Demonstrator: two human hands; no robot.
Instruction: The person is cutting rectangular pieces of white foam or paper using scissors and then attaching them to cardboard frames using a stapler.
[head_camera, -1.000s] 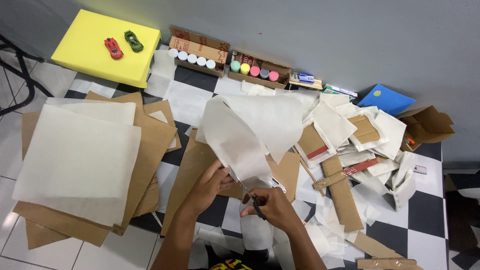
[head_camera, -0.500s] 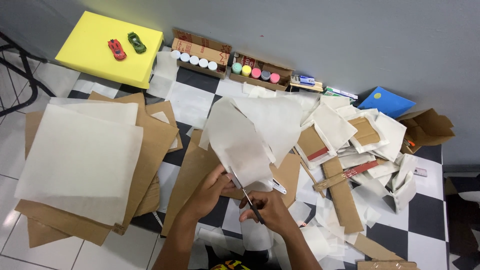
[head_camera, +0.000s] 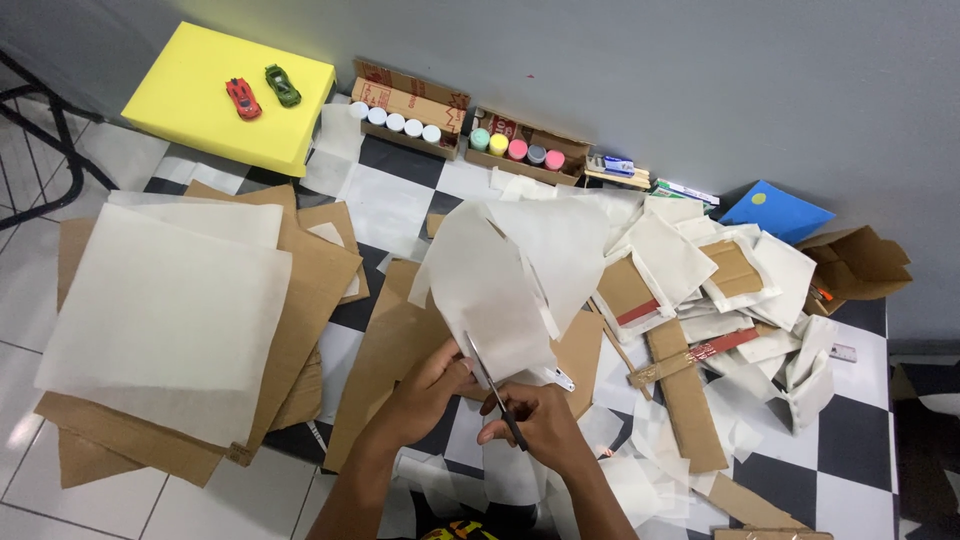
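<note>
Over the black-and-white checked floor (head_camera: 400, 205), the right hand (head_camera: 530, 420) has its fingers closed through the handles of a pair of dark-handled scissors (head_camera: 492, 385), blades pointing up and away into the lower edge of a thin white sheet of paper (head_camera: 490, 290). The left hand (head_camera: 430, 385) pinches that sheet's lower left edge, which seems to hold it taut and lifted clear of the brown cardboard sheet (head_camera: 395, 350) beneath so the blades can bite. A large white sheet on stacked cardboard (head_camera: 170, 300) lies toward the floor's left edge. White and brown offcuts (head_camera: 720, 290) crowd the right side, likely dropped where they fell. Against the far wall stand a yellow foam block (head_camera: 215, 85) carrying two toy cars (head_camera: 262, 90), and cardboard trays of paint pots (head_camera: 455, 130).
</note>
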